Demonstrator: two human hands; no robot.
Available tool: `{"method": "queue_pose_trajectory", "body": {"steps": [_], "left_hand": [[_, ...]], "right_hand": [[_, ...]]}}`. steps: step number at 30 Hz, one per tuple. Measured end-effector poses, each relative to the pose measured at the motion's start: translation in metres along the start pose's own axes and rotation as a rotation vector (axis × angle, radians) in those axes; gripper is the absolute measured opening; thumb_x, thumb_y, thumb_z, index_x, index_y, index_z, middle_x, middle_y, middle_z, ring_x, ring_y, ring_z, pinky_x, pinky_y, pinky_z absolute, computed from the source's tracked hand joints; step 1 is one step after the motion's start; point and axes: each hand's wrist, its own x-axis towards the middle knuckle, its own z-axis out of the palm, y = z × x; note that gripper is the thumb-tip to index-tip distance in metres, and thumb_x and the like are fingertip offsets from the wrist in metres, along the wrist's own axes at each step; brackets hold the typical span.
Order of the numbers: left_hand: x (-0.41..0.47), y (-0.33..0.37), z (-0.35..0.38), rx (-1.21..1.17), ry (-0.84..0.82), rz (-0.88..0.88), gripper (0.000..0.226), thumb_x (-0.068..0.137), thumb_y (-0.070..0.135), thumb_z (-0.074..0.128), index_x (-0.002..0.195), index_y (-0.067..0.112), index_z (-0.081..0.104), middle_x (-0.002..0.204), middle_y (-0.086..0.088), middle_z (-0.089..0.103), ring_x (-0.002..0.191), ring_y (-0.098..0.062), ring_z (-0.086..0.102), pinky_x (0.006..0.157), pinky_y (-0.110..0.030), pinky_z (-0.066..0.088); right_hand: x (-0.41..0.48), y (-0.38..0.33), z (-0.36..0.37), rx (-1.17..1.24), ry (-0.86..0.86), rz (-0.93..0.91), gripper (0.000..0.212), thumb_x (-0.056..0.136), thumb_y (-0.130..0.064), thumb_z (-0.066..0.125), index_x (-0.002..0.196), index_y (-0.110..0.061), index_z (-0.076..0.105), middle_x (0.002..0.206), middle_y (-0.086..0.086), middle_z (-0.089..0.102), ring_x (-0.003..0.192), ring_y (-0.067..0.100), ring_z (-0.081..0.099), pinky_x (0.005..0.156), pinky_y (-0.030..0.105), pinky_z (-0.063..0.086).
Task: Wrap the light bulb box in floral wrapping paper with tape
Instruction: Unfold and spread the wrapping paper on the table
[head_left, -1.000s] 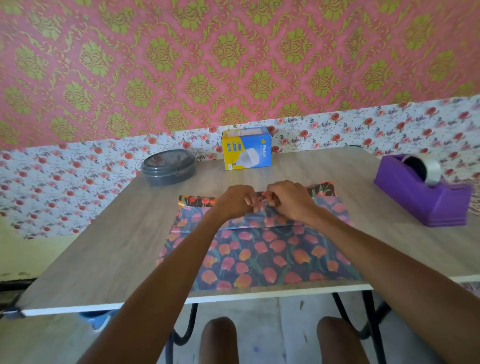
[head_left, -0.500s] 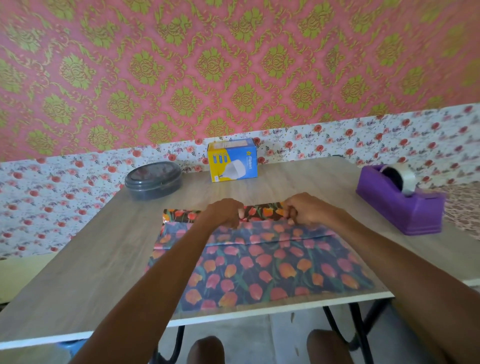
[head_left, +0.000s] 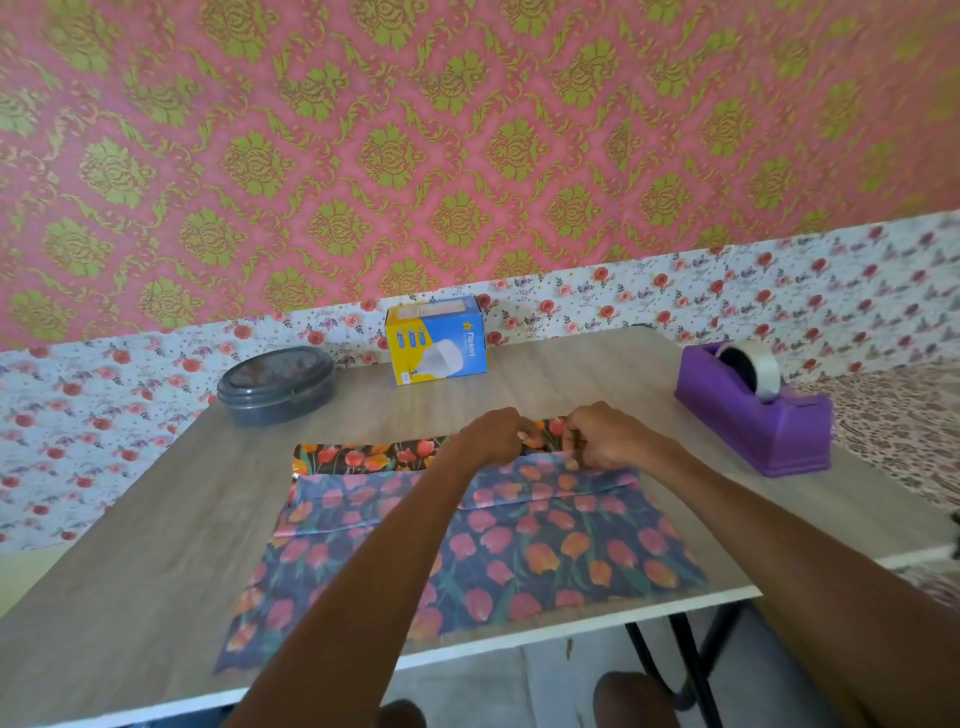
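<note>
The floral wrapping paper (head_left: 519, 551), dark with red and orange tulips, lies flat on the wooden table (head_left: 156, 519), its pale back side up and its far edge folded over. My left hand (head_left: 491, 434) and my right hand (head_left: 605, 436) sit close together at that far fold, fingers curled and pinching the paper. The blue and yellow light bulb box (head_left: 436, 340) stands upright at the table's far edge, apart from both hands. A purple tape dispenser (head_left: 753, 410) with a roll of clear tape stands to the right.
A dark grey oval lidded container (head_left: 275, 384) sits at the far left of the table. The wall with floral paper runs right behind the table. The paper's near edge reaches the table's front edge. My knees and the black table legs (head_left: 691, 660) show below.
My hands, spread apart along the fold half a second ago, have come back close together at its middle. The view has shifted a little.
</note>
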Motion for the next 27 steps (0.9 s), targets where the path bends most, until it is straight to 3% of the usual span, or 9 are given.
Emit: {"method": "queue_pose_trajectory", "body": {"steps": [3, 6, 11, 14, 16, 20, 24, 25, 27], "left_hand": [[0.003, 0.002, 0.000, 0.036, -0.011, -0.033, 0.041, 0.092, 0.001, 0.053, 0.126, 0.022, 0.066, 0.131, -0.012, 0.057, 0.118, -0.029, 0.053, 0.088, -0.027, 0.040], [0.007, 0.002, 0.002, 0.041, -0.001, -0.035, 0.035, 0.095, 0.010, 0.054, 0.123, 0.026, 0.068, 0.130, -0.011, 0.058, 0.116, -0.028, 0.055, 0.091, -0.030, 0.042], [0.007, -0.004, 0.007, -0.061, 0.044, -0.024, 0.023, 0.090, 0.012, 0.062, 0.109, 0.018, 0.075, 0.112, -0.009, 0.071, 0.097, -0.023, 0.063, 0.078, -0.026, 0.042], [0.007, -0.002, 0.005, -0.068, 0.040, -0.037, 0.022, 0.092, 0.020, 0.063, 0.111, 0.016, 0.073, 0.116, -0.007, 0.070, 0.106, -0.025, 0.062, 0.088, -0.029, 0.043], [0.004, 0.000, 0.005, -0.054, 0.042, -0.037, 0.021, 0.091, 0.023, 0.065, 0.110, 0.017, 0.073, 0.117, -0.005, 0.069, 0.109, -0.023, 0.060, 0.084, -0.024, 0.039], [-0.003, 0.005, 0.004, -0.045, 0.032, -0.061, 0.027, 0.087, 0.024, 0.072, 0.111, 0.014, 0.070, 0.114, -0.010, 0.068, 0.106, -0.027, 0.062, 0.074, -0.023, 0.037], [-0.012, 0.018, -0.002, -0.014, -0.004, -0.134, 0.047, 0.085, 0.028, 0.073, 0.126, 0.010, 0.058, 0.124, -0.014, 0.063, 0.112, -0.033, 0.059, 0.088, -0.032, 0.044], [-0.014, 0.021, -0.004, -0.013, -0.027, -0.155, 0.046, 0.084, 0.026, 0.074, 0.124, 0.011, 0.058, 0.121, -0.014, 0.064, 0.108, -0.032, 0.062, 0.086, -0.033, 0.048], [-0.018, 0.022, -0.004, -0.026, -0.085, -0.200, 0.030, 0.084, 0.014, 0.074, 0.109, 0.013, 0.059, 0.107, -0.012, 0.069, 0.087, -0.028, 0.070, 0.064, -0.033, 0.058]], "right_hand": [[-0.006, -0.002, -0.002, 0.000, 0.052, -0.037, 0.018, 0.075, -0.018, 0.082, 0.074, -0.024, 0.065, 0.084, -0.001, 0.065, 0.082, 0.022, 0.065, 0.071, 0.031, 0.051], [-0.013, -0.002, -0.004, -0.108, 0.138, -0.102, 0.012, 0.076, -0.016, 0.081, 0.080, -0.022, 0.071, 0.091, 0.001, 0.067, 0.085, 0.024, 0.065, 0.066, 0.026, 0.044], [-0.027, -0.008, 0.001, -0.261, 0.134, -0.241, 0.024, 0.077, -0.011, 0.071, 0.066, -0.024, 0.053, 0.088, 0.002, 0.066, 0.085, 0.027, 0.064, 0.060, 0.026, 0.037], [-0.035, -0.017, 0.003, -0.356, 0.201, -0.291, 0.014, 0.078, -0.014, 0.067, 0.073, -0.019, 0.054, 0.098, 0.008, 0.063, 0.093, 0.028, 0.060, 0.069, 0.027, 0.037], [-0.040, -0.020, 0.000, -0.412, 0.231, -0.316, 0.012, 0.079, -0.017, 0.065, 0.075, -0.020, 0.054, 0.100, 0.006, 0.063, 0.100, 0.025, 0.055, 0.072, 0.028, 0.034], [-0.044, -0.028, 0.000, -0.461, 0.238, -0.371, 0.010, 0.079, -0.017, 0.061, 0.072, -0.020, 0.055, 0.091, 0.004, 0.062, 0.095, 0.024, 0.053, 0.076, 0.033, 0.041], [-0.055, -0.048, -0.006, -0.453, 0.184, -0.406, 0.016, 0.076, -0.006, 0.060, 0.070, -0.021, 0.057, 0.082, 0.005, 0.059, 0.084, 0.025, 0.057, 0.082, 0.043, 0.050], [-0.059, -0.050, -0.010, -0.409, 0.151, -0.409, 0.022, 0.074, -0.004, 0.059, 0.066, -0.023, 0.053, 0.080, 0.003, 0.059, 0.081, 0.025, 0.058, 0.080, 0.042, 0.051], [-0.064, -0.047, -0.018, -0.321, 0.075, -0.398, 0.023, 0.073, -0.003, 0.062, 0.062, -0.022, 0.055, 0.074, -0.005, 0.059, 0.074, 0.020, 0.059, 0.069, 0.033, 0.052]]}}
